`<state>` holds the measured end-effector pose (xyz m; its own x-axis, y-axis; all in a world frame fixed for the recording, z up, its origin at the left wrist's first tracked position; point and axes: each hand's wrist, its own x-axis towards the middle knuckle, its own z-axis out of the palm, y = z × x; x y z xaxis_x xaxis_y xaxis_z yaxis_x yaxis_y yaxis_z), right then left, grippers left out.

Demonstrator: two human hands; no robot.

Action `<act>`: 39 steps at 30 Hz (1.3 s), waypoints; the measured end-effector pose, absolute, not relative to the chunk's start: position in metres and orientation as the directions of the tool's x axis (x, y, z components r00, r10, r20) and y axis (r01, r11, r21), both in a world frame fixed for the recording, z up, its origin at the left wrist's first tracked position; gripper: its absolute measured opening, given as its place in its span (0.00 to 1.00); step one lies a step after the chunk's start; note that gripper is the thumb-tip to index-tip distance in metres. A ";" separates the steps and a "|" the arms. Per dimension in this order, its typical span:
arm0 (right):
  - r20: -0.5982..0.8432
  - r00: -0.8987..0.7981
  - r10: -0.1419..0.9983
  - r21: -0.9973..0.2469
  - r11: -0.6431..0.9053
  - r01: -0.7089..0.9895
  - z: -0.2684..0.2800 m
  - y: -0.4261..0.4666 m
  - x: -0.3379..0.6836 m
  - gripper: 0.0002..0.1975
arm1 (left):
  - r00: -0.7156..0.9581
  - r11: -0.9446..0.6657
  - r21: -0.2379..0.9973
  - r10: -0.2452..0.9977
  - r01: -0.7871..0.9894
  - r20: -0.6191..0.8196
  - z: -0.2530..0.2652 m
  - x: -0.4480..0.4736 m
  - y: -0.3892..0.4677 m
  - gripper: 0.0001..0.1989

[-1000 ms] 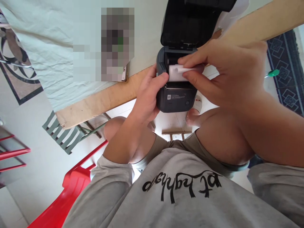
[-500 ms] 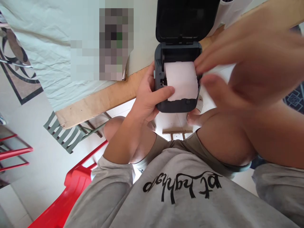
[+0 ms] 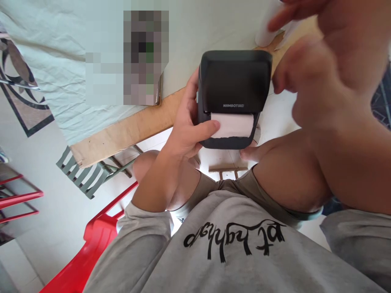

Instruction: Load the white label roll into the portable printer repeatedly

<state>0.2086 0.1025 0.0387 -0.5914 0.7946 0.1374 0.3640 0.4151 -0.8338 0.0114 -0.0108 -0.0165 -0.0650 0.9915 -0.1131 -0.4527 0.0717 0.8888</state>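
Note:
My left hand [image 3: 191, 128] grips a black label printer [image 3: 230, 143] by its left side, holding it above my lap. The thumb presses on a strip of white paper [image 3: 233, 125] that sticks out from under the printer's lid [image 3: 235, 79]. That lid, marked "NIIMBOT", is down over the paper roll, which is now hidden. Whether the lid is latched I cannot tell. To the right, my right hand [image 3: 317, 65] is raised apart from the printer, its fingers spread and slightly blurred, with nothing seen in it.
Beyond the printer is a table with a pale cloth [image 3: 100, 134] and a bare wooden edge [image 3: 131, 136]. A pixelated item [image 3: 146, 61] lies on it. A white roll-like thing [image 3: 267, 26] stands at its far right. Left of me are a red plastic chair [image 3: 91, 244] and a green slatted seat [image 3: 81, 175].
The printer's lid has swung down from upright and now covers the paper roll. My right hand has moved up and away from the printer's right side. My left hand keeps its hold.

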 end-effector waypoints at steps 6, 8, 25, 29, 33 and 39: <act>-0.107 -0.734 0.671 -0.846 0.326 0.422 0.034 0.096 0.200 0.46 | -0.212 0.210 0.848 0.913 -0.487 -0.348 0.012 0.024 -0.013 0.34; -0.153 -0.755 0.637 -0.864 0.284 0.415 0.030 0.097 0.199 0.47 | -0.242 0.230 0.857 0.897 -0.461 -0.370 0.017 0.029 -0.012 0.32; -0.061 -0.703 0.709 -0.791 0.395 0.467 0.034 0.107 0.202 0.39 | -0.341 0.124 0.786 0.852 -0.605 -0.397 0.016 0.030 -0.001 0.10; -0.054 -0.745 0.665 -0.771 0.447 0.454 0.037 0.105 0.200 0.38 | -0.363 0.116 0.775 0.834 -0.621 -0.416 0.015 0.030 0.000 0.10; -0.074 -0.768 0.637 -0.762 0.460 0.455 0.037 0.104 0.198 0.39 | -0.367 0.105 0.784 0.840 -0.612 -0.399 0.015 0.029 0.002 0.12; -0.084 -0.771 0.631 -0.799 0.421 0.430 0.038 0.104 0.198 0.42 | -0.355 0.138 0.779 0.833 -0.611 -0.426 0.013 0.027 0.003 0.12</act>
